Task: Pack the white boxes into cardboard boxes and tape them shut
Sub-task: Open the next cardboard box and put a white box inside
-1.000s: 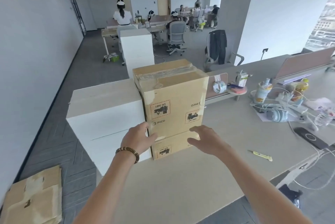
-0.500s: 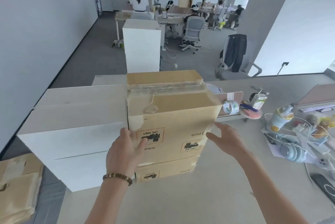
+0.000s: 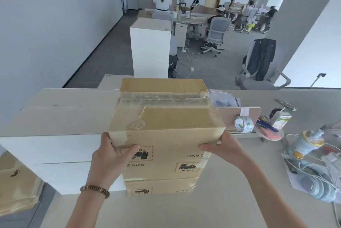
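A taped cardboard box [image 3: 166, 122] sits on top of a second cardboard box [image 3: 160, 186] on the table [image 3: 184, 209]. My left hand [image 3: 110, 155] grips the top box at its near left corner, thumb on the front face. My right hand [image 3: 223, 146] grips its near right corner, fingers round the side. Two stacked white boxes [image 3: 55, 154] stand against the cardboard boxes on the left. A roll of clear tape [image 3: 243, 124] rests by the low divider to the right.
Flattened cardboard [image 3: 16, 187] lies on the floor at the left. Cables, headphones, bottles and a drink carton [image 3: 281, 120] crowd the table's right side. Behind the table stand tall white boxes [image 3: 150, 47], a chair with a jacket [image 3: 258, 61] and people at desks.
Both hands rose from the lower front of the cardboard boxes to the top box's near corners and took hold. The view came closer and now looks down on the box.
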A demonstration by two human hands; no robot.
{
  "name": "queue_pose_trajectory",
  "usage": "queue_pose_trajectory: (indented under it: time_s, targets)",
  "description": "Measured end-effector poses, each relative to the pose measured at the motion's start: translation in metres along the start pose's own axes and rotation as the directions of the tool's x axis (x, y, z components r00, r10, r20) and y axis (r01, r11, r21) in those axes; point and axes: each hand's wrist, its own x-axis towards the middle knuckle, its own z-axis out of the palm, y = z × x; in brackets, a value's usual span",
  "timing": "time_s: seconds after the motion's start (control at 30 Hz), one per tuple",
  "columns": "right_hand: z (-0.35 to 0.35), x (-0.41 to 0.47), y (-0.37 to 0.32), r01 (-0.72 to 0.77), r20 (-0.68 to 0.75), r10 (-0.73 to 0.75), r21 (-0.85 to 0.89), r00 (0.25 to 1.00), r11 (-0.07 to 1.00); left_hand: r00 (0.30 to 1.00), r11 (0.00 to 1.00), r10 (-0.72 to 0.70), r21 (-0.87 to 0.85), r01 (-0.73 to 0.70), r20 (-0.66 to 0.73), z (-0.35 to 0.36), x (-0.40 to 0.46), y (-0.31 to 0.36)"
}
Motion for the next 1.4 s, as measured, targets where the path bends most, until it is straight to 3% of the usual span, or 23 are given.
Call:
queue_pose_trajectory:
  time_s: [0.23, 0.37, 0.6, 1.23, 1.4]
  targets:
    - [-0.023, 0.022, 0.013, 0.107, 0.096, -0.121, 0.137, 0.988, 0.985, 0.998, 0.985, -0.032, -0.168, 0.04, 0.054, 0.024, -0.008, 0.024]
    - [-0.046, 0.029, 0.028, 0.125, 0.134, -0.146, 0.154, 0.98, 0.98, 0.986, 0.982, 0.052, -0.185, -0.022, 0.157, 0.043, -0.027, 0.047]
    - [-0.066, 0.021, 0.044, 0.183, 0.159, -0.204, 0.135, 0.966, 0.974, 0.973, 0.984, -0.05, -0.158, 0.088, 0.226, 0.05, -0.041, 0.06]
    - [-0.062, -0.056, 0.073, -0.045, -0.016, 0.048, 0.128, 0.999, 0.991, 0.911, 0.952, 0.159, -0.303, -0.039, 0.382, 0.055, -0.059, 0.03]
    - [-0.078, -0.086, 0.096, -0.056, -0.051, 0.062, 0.127, 0.997, 0.99, 0.882, 0.891, 0.176, -0.452, 0.046, 0.437, 0.065, -0.099, 0.02]
